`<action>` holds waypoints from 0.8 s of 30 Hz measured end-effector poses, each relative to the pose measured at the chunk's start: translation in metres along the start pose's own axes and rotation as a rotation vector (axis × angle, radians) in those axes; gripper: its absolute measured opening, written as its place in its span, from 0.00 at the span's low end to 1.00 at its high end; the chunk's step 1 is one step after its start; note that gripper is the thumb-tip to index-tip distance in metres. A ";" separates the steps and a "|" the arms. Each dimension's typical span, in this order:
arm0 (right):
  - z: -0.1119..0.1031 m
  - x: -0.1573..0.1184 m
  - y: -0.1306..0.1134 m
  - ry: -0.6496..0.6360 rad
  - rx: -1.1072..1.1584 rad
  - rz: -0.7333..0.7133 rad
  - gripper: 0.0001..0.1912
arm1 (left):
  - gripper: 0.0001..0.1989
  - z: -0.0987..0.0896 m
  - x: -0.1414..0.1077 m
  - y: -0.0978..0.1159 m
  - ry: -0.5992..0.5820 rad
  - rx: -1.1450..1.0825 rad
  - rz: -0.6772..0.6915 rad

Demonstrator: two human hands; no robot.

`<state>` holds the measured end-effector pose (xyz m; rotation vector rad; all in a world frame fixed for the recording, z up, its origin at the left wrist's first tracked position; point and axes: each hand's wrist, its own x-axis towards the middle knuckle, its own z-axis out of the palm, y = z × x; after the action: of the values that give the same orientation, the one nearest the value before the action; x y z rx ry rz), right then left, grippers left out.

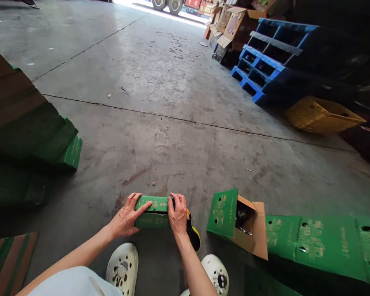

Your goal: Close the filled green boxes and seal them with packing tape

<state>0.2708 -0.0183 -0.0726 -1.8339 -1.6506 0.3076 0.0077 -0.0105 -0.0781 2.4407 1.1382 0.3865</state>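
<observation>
A narrow green carton (156,221) with pale lettering rests low in front of the white clogs (122,267), its top flap folded over. My left hand (129,214) grips its left end, the index finger stretched along the top edge. Around the right end is my right hand (178,211), fingers bent over the top. Beside that hand, partly hidden by my right wrist, lies a black and yellow object (193,236). To the right an open green box (223,213) shows dark, shiny contents inside.
Green boxes (323,240) line the lower right. Stacked green cartons (27,119) stand at left, flattened striped cardboard (10,257) below. Blue pallets (262,65), a yellow basket (322,115) and brown boxes (232,26) stand at upper right. Truck wheels (174,5) show at the top.
</observation>
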 end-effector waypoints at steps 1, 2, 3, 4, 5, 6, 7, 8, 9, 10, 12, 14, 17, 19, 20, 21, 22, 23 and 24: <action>0.003 0.009 -0.002 -0.020 -0.087 -0.020 0.18 | 0.58 -0.001 0.005 -0.003 -0.008 -0.002 -0.002; 0.006 0.016 -0.003 -0.046 -0.179 -0.044 0.16 | 0.58 0.000 0.009 -0.004 -0.021 0.000 -0.007; 0.008 0.020 -0.003 -0.076 -0.267 -0.068 0.15 | 0.58 0.000 0.012 -0.004 -0.036 0.011 -0.014; 0.009 0.023 -0.004 -0.103 -0.346 -0.092 0.15 | 0.59 0.002 0.014 -0.003 -0.053 0.033 -0.026; 0.010 0.025 -0.004 -0.122 -0.413 -0.114 0.14 | 0.60 0.004 0.017 0.000 -0.068 0.068 -0.042; 0.010 0.025 -0.004 -0.133 -0.467 -0.136 0.14 | 0.62 0.008 0.019 0.004 -0.081 0.111 -0.062; 0.011 0.025 -0.005 -0.138 -0.510 -0.156 0.13 | 0.65 0.012 0.022 0.009 -0.096 0.156 -0.081; 0.010 0.025 -0.005 -0.140 -0.541 -0.174 0.13 | 0.68 0.017 0.026 0.016 -0.113 0.197 -0.099; 0.010 0.024 -0.006 -0.140 -0.564 -0.188 0.13 | 0.72 0.023 0.030 0.023 -0.132 0.230 -0.114; 0.009 0.024 -0.007 -0.141 -0.583 -0.198 0.13 | 0.74 0.028 0.034 0.031 -0.147 0.248 -0.126; 0.006 0.022 -0.009 -0.145 -0.616 -0.212 0.13 | 0.74 0.037 0.042 0.044 -0.165 0.248 -0.136; 0.003 0.020 -0.009 -0.160 -0.628 -0.233 0.13 | 0.70 0.043 0.048 0.053 -0.170 0.223 -0.134; -0.002 0.014 -0.007 -0.184 -0.599 -0.251 0.13 | 0.66 0.045 0.049 0.056 -0.192 0.178 -0.092; -0.004 0.009 -0.004 -0.183 -0.575 -0.221 0.16 | 0.66 0.044 0.047 0.053 -0.211 0.152 -0.042; -0.005 0.006 -0.003 -0.179 -0.563 -0.198 0.17 | 0.66 0.044 0.046 0.051 -0.219 0.141 -0.016; -0.006 0.003 -0.002 -0.175 -0.548 -0.182 0.18 | 0.66 0.044 0.046 0.049 -0.227 0.131 0.008; -0.007 0.001 0.000 -0.175 -0.527 -0.177 0.19 | 0.66 0.044 0.046 0.047 -0.233 0.125 0.022; -0.008 0.000 0.001 -0.182 -0.497 -0.189 0.20 | 0.66 0.043 0.047 0.045 -0.239 0.120 0.032; -0.010 -0.001 0.002 -0.196 -0.460 -0.217 0.20 | 0.66 0.043 0.048 0.044 -0.244 0.115 0.040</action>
<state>0.2782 -0.0226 -0.0664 -1.9685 -2.1771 0.0093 0.0844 -0.0100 -0.0912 2.5285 1.0327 0.0325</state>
